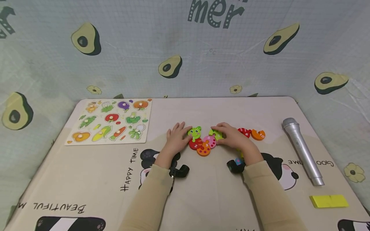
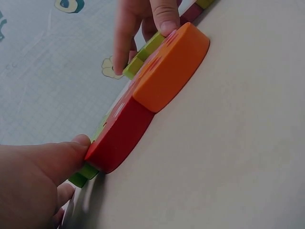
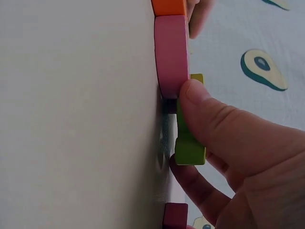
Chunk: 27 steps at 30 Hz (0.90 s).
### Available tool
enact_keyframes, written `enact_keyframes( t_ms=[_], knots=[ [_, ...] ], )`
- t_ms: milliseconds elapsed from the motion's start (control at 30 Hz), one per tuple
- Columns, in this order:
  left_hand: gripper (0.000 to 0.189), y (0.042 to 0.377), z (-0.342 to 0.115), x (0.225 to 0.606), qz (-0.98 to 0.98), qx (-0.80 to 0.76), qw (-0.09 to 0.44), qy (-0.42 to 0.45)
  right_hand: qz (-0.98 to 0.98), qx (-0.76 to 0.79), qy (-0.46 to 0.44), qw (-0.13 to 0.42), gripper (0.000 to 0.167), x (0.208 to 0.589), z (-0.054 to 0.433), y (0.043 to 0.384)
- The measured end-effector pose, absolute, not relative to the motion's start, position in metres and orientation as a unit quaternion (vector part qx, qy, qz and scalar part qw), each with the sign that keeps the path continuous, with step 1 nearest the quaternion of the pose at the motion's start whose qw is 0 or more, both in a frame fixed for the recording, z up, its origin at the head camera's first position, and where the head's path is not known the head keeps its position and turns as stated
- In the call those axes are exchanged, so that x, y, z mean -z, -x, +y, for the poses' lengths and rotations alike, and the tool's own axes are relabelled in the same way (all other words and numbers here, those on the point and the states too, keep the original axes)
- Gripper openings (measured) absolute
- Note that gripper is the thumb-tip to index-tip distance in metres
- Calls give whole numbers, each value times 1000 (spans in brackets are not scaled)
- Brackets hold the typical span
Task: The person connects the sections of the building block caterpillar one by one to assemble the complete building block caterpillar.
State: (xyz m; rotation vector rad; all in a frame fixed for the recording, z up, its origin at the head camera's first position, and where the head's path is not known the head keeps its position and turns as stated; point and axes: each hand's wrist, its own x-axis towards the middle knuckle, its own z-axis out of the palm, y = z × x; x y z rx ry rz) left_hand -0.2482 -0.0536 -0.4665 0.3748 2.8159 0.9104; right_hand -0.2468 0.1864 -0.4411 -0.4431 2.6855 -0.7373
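A row of caterpillar puzzle pieces lies on the table in the head view: a green face piece (image 1: 195, 132), a red piece (image 1: 195, 144) marked 2, an orange piece (image 1: 204, 150) marked 3 and a pink piece (image 1: 210, 141). My left hand (image 1: 174, 141) touches the face end of the row with its thumb and forefinger, other fingers spread. My right hand (image 1: 235, 138) pinches a green puzzle piece (image 3: 190, 150) by its edge, beside the pink piece. In the right wrist view that green piece is tilted, standing a little off the table at its near end.
Right of my right hand lie a red-striped piece (image 1: 245, 132) and an orange piece (image 1: 258, 134); others are partly hidden under its wrist. A vegetable puzzle board (image 1: 73, 122) is at far left. A silver microphone (image 1: 303, 152) and yellow block (image 1: 329, 201) lie at right.
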Motion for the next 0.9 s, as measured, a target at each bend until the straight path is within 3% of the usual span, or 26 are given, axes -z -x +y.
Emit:
enact_keyframes(
  t_ms=[600,900],
  knots=[
    [44,250,-53,468,941,-306,80,-124,934,282,143,165,52,444,194,246],
    [45,249,-52,467,942,-302,82,-126,920,366,99,97,47,415,212,216]
  ],
)
